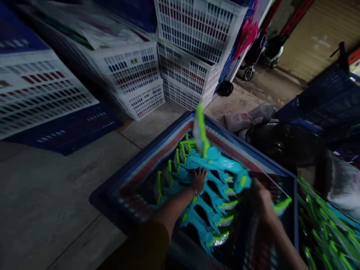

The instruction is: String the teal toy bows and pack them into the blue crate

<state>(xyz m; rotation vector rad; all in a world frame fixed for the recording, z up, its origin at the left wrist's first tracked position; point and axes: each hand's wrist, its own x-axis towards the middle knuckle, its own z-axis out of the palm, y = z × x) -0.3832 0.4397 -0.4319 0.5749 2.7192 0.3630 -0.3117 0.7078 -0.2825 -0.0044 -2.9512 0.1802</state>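
Observation:
A turquoise toy bow with lime-green and clear limbs is tilted above the crate, blurred by motion. My right hand is closed on it near its right end. Beneath it, my left hand lies on the turquoise pieces with its fingers apart. Several similar toy bows are packed side by side in a dark blue crate with a striped red, white and blue lining. Part of the right hand's grip is hidden.
White slatted crates are stacked ahead and to the left, some over blue ones. More green and turquoise pieces lie at the lower right. Sacks and a black round object sit beyond the crate. A scooter stands farther off.

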